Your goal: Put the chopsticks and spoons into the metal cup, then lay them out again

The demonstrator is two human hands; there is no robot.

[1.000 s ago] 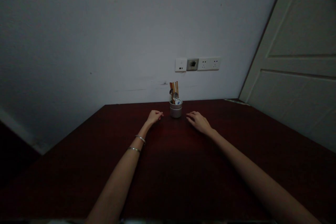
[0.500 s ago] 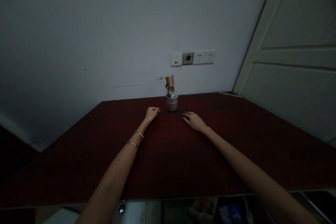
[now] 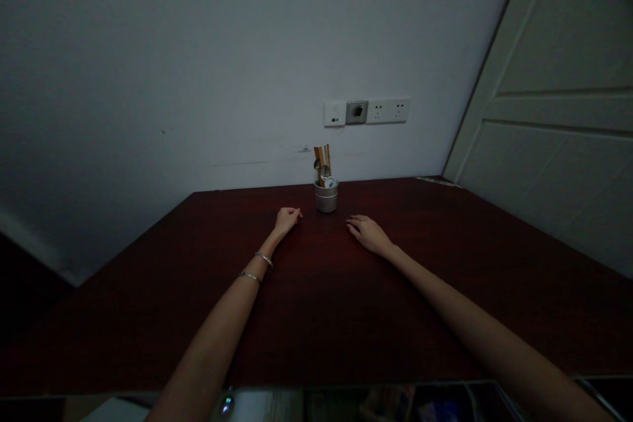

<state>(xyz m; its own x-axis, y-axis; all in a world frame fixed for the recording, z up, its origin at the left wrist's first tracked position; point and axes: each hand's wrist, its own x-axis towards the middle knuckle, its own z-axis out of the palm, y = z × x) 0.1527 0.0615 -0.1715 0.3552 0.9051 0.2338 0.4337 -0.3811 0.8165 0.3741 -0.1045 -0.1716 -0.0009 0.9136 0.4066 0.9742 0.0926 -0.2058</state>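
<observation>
A grey cylindrical holder (image 3: 326, 200) stands upright on the dark red table (image 3: 316, 316), near the wall. Wooden chopsticks (image 3: 327, 154), metal spoons (image 3: 324, 171) and a white spoon with a blue mark (image 3: 330, 182) stick up from it. To the left of the holder, not touching it, my left hand (image 3: 288, 217) rests on the table with its fingers curled in; I see nothing in it. My right hand (image 3: 366, 233) lies palm down to the right of the holder, fingers stretched out, holding nothing.
The white wall (image 3: 237, 79) rises behind the table, carrying switches and sockets (image 3: 388, 111). A pale panelled door (image 3: 554, 145) borders the right side. Below the near edge, dim items show, among them something blue (image 3: 440, 411).
The view has shifted slightly, so the holder and table sit a little lower in the picture. Both hands keep their places on either side of the holder.
</observation>
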